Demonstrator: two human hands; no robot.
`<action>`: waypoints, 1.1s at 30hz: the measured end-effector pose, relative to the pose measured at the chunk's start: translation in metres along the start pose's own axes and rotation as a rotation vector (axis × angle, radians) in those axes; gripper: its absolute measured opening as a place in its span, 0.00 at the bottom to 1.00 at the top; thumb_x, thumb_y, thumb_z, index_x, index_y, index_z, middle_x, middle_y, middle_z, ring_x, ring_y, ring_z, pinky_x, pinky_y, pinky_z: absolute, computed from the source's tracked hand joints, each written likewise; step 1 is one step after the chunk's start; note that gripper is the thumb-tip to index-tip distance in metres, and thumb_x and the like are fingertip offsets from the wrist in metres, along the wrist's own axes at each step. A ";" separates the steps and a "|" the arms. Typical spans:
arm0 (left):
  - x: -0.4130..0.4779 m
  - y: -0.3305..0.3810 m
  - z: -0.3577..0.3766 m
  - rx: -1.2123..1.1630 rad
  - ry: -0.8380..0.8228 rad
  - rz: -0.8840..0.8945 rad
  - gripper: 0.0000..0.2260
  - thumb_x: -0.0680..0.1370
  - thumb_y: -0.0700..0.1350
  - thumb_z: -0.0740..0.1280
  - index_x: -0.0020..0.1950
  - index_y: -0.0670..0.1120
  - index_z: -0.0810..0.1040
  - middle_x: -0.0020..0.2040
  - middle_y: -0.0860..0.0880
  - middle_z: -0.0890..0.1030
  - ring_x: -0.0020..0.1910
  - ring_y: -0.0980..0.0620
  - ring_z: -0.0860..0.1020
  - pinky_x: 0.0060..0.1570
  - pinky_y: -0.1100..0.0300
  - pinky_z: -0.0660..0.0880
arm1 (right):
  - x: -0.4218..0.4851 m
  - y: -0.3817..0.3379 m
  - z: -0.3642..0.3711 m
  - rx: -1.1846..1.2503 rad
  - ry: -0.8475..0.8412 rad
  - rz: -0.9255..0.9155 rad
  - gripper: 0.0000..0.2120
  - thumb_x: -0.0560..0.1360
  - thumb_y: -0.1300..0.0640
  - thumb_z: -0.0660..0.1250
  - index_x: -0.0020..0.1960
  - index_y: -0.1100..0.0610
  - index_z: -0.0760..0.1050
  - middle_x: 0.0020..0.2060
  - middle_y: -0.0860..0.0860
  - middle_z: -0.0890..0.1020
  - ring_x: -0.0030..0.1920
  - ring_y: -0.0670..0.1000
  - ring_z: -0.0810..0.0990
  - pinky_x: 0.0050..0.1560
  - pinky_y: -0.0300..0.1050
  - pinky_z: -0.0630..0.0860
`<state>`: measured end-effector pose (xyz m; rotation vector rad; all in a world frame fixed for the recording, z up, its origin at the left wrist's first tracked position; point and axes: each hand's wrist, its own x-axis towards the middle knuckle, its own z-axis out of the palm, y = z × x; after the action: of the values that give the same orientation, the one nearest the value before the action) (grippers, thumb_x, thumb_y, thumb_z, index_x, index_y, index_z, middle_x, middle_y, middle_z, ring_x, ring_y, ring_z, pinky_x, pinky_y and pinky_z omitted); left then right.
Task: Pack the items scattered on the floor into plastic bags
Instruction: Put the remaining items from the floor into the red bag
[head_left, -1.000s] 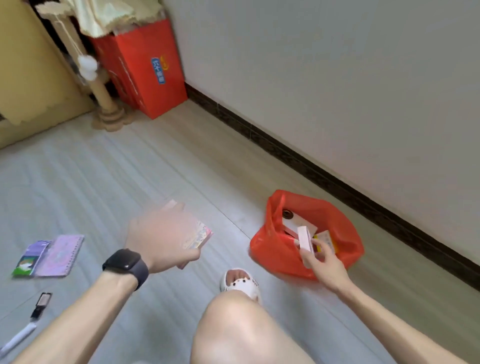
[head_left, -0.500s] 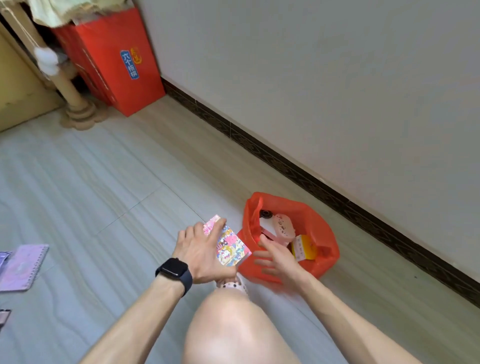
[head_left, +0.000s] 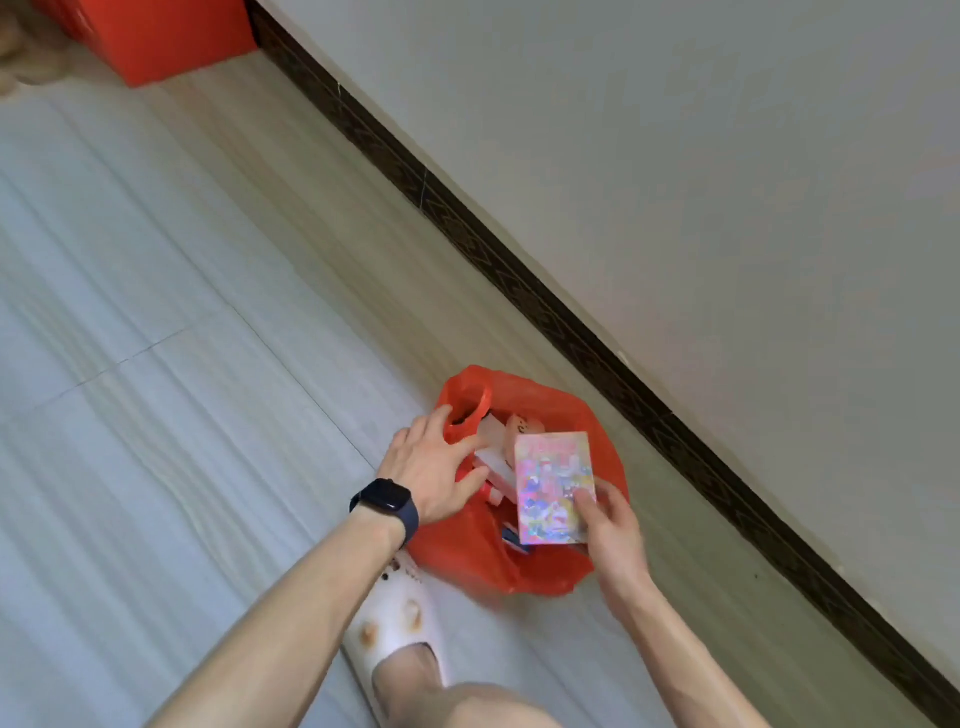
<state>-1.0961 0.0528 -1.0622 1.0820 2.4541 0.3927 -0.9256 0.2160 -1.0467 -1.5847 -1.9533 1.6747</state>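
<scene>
Red plastic bag (head_left: 467, 551) is sitting on the floor (head_left: 156, 364) near the baseboard (head_left: 571, 332), mouth facing up, white packs (head_left: 493, 457) already lying inside. Colourful box (head_left: 553, 488) is hovering flat over the opening, not in yet.

Right hand (head_left: 615, 525) is pinching the box at its lower right corner, thumb on the printed face. Left hand (head_left: 431, 473), the one wearing the watch (head_left: 387, 501), is holding the near rim beside the handle loop, thumb and fingers closing on the plastic.

Step in hand, as I'm reading it: dropping the box in. Doing it well:
- left hand pulling the rim outward, so the mouth is gaping wider than the box
- tilting the box edge-first and sliding it down beside the white packs, not laying it on top
- letting go only once it's sitting below the rim; thin plastic is sagging easily

White slipper (head_left: 395, 618) is standing right against the bag's near side.
</scene>
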 end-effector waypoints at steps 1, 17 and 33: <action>0.011 0.001 0.005 0.007 -0.012 0.003 0.22 0.77 0.64 0.58 0.71 0.65 0.68 0.78 0.42 0.55 0.75 0.43 0.58 0.71 0.49 0.58 | 0.009 -0.005 -0.006 -0.019 0.050 -0.018 0.08 0.81 0.60 0.64 0.60 0.57 0.75 0.47 0.49 0.84 0.44 0.48 0.83 0.43 0.40 0.79; -0.025 -0.020 -0.018 -0.125 0.104 -0.172 0.16 0.76 0.43 0.62 0.62 0.52 0.79 0.52 0.48 0.79 0.56 0.45 0.78 0.53 0.54 0.74 | 0.047 -0.003 0.031 -1.171 -0.423 -0.463 0.25 0.78 0.49 0.62 0.75 0.46 0.66 0.70 0.52 0.71 0.69 0.58 0.69 0.66 0.51 0.69; -0.073 0.030 -0.080 0.263 -0.079 -0.050 0.35 0.73 0.61 0.67 0.77 0.62 0.57 0.80 0.50 0.43 0.79 0.47 0.47 0.75 0.40 0.47 | -0.024 -0.054 -0.051 -1.228 -0.234 -0.632 0.37 0.75 0.37 0.64 0.80 0.41 0.53 0.81 0.49 0.49 0.80 0.53 0.45 0.77 0.59 0.51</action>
<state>-1.0721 0.0111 -0.9603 1.1128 2.5046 0.0106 -0.9141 0.2401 -0.9737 -0.6547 -3.3809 0.3408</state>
